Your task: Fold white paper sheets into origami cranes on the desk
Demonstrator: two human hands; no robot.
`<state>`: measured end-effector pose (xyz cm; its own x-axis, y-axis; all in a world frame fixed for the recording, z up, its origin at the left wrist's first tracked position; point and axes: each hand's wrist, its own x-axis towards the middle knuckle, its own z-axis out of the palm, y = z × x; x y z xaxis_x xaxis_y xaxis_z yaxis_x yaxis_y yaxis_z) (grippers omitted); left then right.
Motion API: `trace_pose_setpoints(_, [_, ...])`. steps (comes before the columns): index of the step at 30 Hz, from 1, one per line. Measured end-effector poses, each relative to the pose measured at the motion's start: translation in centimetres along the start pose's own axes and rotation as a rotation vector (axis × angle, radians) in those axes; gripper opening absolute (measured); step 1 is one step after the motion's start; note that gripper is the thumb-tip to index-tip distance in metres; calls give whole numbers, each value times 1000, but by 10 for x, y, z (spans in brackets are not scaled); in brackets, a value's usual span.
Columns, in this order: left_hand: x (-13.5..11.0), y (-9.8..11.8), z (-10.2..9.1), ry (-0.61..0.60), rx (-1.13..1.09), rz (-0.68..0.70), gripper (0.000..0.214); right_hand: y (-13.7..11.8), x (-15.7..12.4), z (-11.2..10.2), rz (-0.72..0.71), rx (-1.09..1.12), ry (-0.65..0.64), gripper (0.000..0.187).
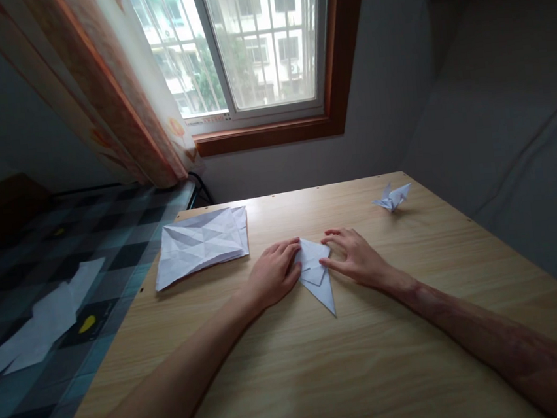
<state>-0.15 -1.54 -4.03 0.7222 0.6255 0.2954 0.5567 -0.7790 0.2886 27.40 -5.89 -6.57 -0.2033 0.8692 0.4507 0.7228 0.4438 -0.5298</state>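
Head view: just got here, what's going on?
A person's left hand rests on the left edge of a folded white paper; the right hand is at its right edge. It lies on the wooden table, one point toward the person. Creased paper sheets lie left, an origami crane far right.

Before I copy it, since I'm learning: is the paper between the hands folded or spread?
Folded: the paper shows overlapping layers and a narrow, pointed end.

Two hands (pixel 275 272) (pixel 356 255), one paper bird (pixel 392 198)
One small folded paper (pixel 312 257), one paper pile (pixel 203 242), one table (pixel 284 373), one bed (pixel 13 274), one window (pixel 268 52).
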Motion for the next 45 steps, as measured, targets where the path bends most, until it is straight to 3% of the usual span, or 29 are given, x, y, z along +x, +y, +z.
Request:
trace_pose_setpoints(4, [-1, 1, 0, -6, 42, -26, 37, -1, 0, 1, 21, 39, -39, 34])
trace_pose_setpoints(16, [0, 4, -3, 39, -25, -93, 34, 4, 0, 8, 177, 59, 50, 25])
trace_pose_setpoints(24, [0, 5, -3, 46, -15, -83, 34, -9, -1, 10, 261, 413, 43, 27])
trace_pose_setpoints(28, [0, 4, -4, 41, -15, -34, 36, -20, -6, 12, 195, 492, 34, 47])
trace_pose_setpoints(33, [0, 3, -3, 56, -8, -18, 44, -24, -7, 9, -41, 169, -73, 39])
trace_pose_setpoints(36, [0, 2, -2, 50, -3, -28, 54, -27, -7, 7, -160, 52, -148, 45])
trace_pose_setpoints(39, [0, 2, -1, 40, 17, -27, 65, -31, -9, 5, -195, -39, -192, 54])
trace_pose_setpoints(45, [-1, 2, -2, 26, 83, -13, 55, -34, -9, -3, -253, -114, -259, 55])
